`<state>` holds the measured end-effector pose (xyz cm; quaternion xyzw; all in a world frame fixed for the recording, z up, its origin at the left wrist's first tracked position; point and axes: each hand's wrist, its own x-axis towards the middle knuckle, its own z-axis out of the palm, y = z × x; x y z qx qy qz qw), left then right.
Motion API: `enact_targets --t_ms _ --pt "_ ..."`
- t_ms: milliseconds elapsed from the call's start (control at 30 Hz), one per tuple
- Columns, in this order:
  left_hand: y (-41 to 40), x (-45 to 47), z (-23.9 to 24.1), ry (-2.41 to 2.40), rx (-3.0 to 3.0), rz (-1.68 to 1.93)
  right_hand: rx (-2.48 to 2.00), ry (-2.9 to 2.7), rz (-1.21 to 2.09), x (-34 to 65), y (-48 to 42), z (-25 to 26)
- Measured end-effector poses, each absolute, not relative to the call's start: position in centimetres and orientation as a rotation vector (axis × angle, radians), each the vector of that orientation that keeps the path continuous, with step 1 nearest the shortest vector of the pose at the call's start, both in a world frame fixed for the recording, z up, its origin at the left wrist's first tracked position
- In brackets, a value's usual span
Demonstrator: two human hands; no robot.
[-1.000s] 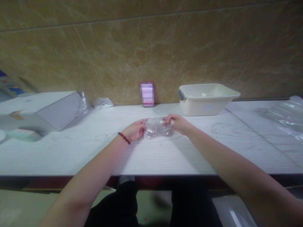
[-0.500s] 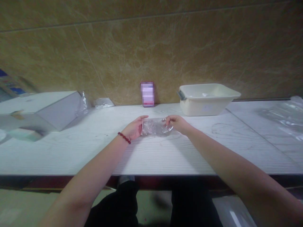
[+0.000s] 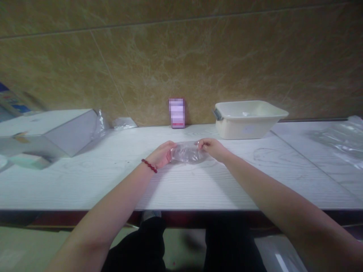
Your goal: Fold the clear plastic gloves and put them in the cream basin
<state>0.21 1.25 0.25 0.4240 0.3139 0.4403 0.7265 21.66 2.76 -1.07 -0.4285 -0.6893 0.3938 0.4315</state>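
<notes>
A small clear plastic bag [image 3: 186, 153] is stretched between my two hands, just over the white wood-grain table [image 3: 181, 189]. My left hand [image 3: 163, 154], with a red bead bracelet at the wrist, grips the bag's left end, thumb on top. At the other end, my right hand [image 3: 210, 147] pinches the bag's upper right part between thumb and fingers. The film looks crinkled and shiny; I cannot make out anything inside it.
A phone [image 3: 177, 113] leans on the tiled wall behind my hands. To its right stands a cream plastic tub [image 3: 245, 128] with a grey handle. A white box [image 3: 59, 130] sits at the left, and clear plastic film [image 3: 344, 138] lies at the far right.
My left thumb has come down onto the bag's edge, where it pointed outward before. The bag's left side is now more bunched and rounded. My right hand has barely moved.
</notes>
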Motion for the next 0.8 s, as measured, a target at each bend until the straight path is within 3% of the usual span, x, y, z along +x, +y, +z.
enact_targets --t_ms 300,800 --pt "1.3 0.8 -0.3 0.805 1.052 1.062 -0.981 -1.426 1.200 20.9 2.0 0.0" --pt "1.5 0.2 -0.5 0.822 1.061 0.917 -1.039 -1.410 1.164 21.0 2.3 0.1"
